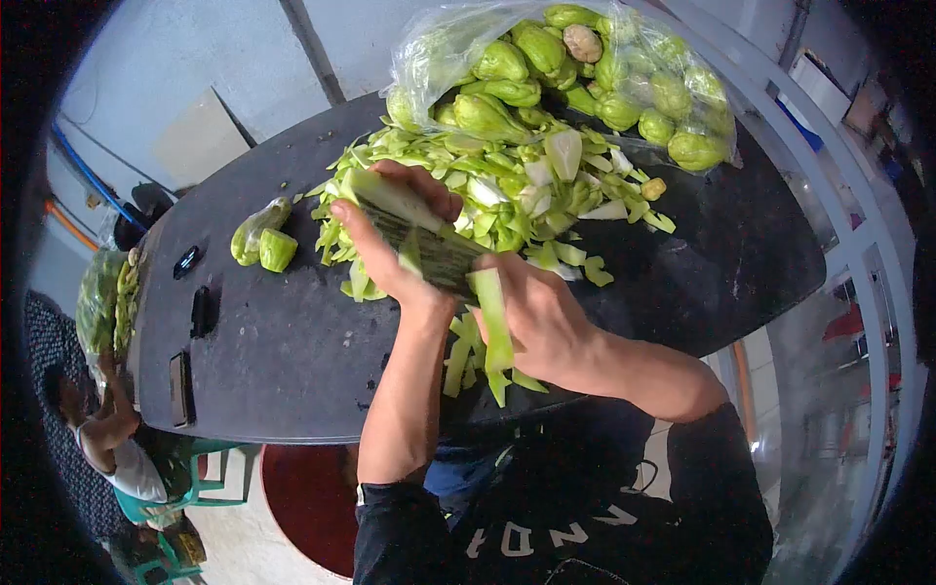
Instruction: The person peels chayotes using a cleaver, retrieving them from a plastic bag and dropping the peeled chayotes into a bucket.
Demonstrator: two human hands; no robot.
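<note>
My left hand (395, 258) is wrapped round a long green vegetable (414, 239) with dark striped skin and a pale peeled strip along its upper side. My right hand (536, 317) is closed at the vegetable's near right end; whatever tool it grips is hidden. A light green strip of peel (494, 322) hangs beside its fingers. Beneath and behind both hands spreads a big heap of green and white peelings (478, 180), with a few more strips (458, 363) near the table's front edge.
On the dark table (283, 341) a clear bag of green chayotes (502, 63) lies at the back. Two green pieces (277, 251) and small black objects (181, 388) are at the left. Another person (122, 439) sits at the far left; a red round tub (307, 502) stands below.
</note>
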